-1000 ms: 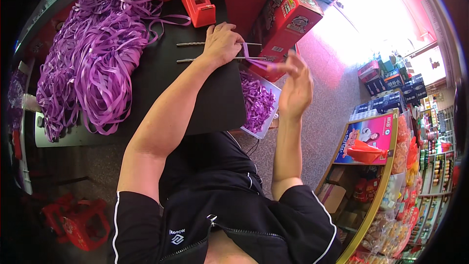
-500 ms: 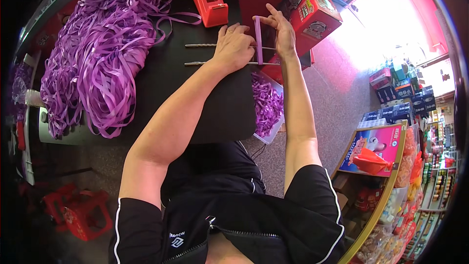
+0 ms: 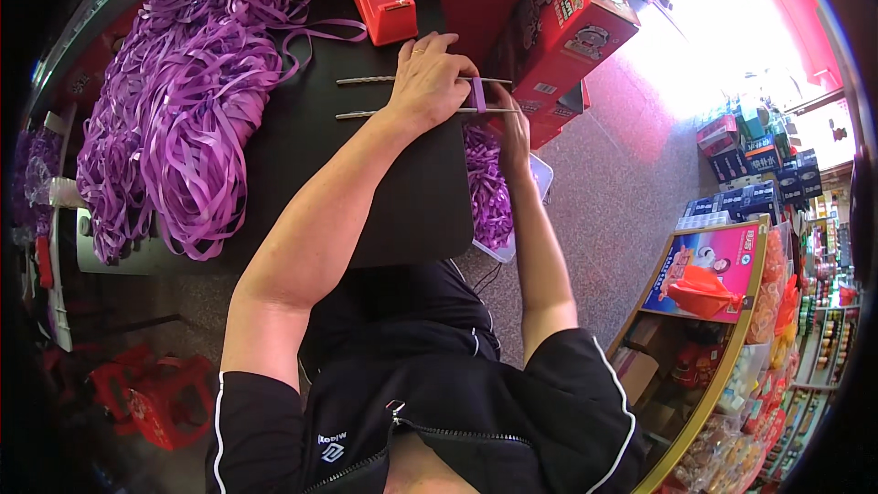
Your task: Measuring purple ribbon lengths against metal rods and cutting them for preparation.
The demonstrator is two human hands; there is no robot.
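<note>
Two metal rods (image 3: 363, 81) are laid roughly parallel across a black tabletop (image 3: 402, 201), their right-hand ends projected beyond its edge. A short band of purple ribbon (image 3: 477, 97) is passed across both rods, just beside the fingers of the left hand (image 3: 430, 87). The left hand is placed palm down over the rods, its fingers bent; whether the ribbon is pinched by it cannot be told. The right hand (image 3: 516, 128) is held past the table edge at the projecting ends, its fingers partly hidden by the rods, so that its grip cannot be determined. A large heap of purple ribbon (image 3: 197, 119) is spread over the left of the table, and a red tape dispenser (image 3: 384, 9) is set near the far edge. Below the right edge, cut purple pieces (image 3: 488, 192) are contained in a pale plastic bin (image 3: 543, 176), and a red carton (image 3: 572, 27) is seen beyond the rod ends
</note>
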